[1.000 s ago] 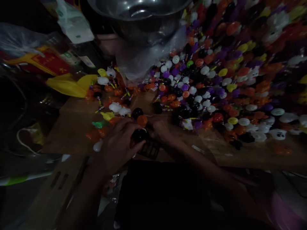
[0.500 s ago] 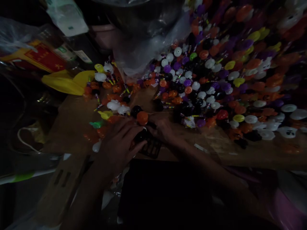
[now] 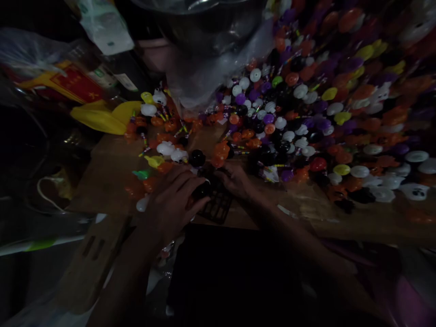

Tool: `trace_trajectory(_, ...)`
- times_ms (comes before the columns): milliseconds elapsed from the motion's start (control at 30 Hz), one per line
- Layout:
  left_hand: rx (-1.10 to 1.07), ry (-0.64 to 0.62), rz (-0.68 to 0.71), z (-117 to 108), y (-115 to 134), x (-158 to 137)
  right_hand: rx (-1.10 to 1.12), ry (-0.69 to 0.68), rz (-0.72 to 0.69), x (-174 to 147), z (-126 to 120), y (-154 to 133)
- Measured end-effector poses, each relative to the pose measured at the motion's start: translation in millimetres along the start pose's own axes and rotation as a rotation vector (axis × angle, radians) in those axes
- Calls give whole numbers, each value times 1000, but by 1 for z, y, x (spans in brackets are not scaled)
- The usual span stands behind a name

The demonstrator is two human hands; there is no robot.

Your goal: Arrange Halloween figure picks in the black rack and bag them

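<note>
My left hand [image 3: 172, 193] curls, palm down, around a glossy black ball-shaped toy piece [image 3: 201, 190], its thumb along the near side. My right hand [image 3: 236, 180] is closed, with its fingertips against the lower edge of an orange plastic figure [image 3: 220, 153]; the exact grip is too dark to see. Under and between the hands lies a black grid-like tray [image 3: 218, 206], partly covered by them. Just beyond the left fingers sits another black ball [image 3: 197, 157], beside white figures [image 3: 179, 155].
A big heap of orange, white, purple and black plastic figures [image 3: 299, 118] spreads over the right of the wooden table [image 3: 105, 172]. More small figures lie left of my hands, near a yellow object [image 3: 102, 117]. A clear plastic bag [image 3: 200, 81] stands at the back.
The orange piece has shifted right and away from the left hand, turning to show its figure shape. The left hand stays on the black ball. The view has moved slightly.
</note>
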State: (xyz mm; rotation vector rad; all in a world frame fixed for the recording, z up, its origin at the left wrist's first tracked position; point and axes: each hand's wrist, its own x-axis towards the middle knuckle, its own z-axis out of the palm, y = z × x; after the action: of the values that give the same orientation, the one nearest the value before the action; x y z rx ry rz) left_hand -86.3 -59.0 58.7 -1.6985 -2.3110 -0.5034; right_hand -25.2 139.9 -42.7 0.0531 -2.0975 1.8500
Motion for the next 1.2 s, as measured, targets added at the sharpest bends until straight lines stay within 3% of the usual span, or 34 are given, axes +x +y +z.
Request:
trace_trajectory(433, -24, 10, -12, 1, 1, 1, 256, 154, 310, -1, -1, -10)
trace_trajectory(667, -7, 4, -10, 1, 1, 2, 195, 67, 295, 4, -10, -3)
trace_trajectory(967, 1, -9, -16, 3, 0, 0, 260, 183, 292, 3, -6, -9)
trace_trajectory(1200, -2, 8, -14, 5, 0, 0, 77, 231, 274, 1, -6, 1)
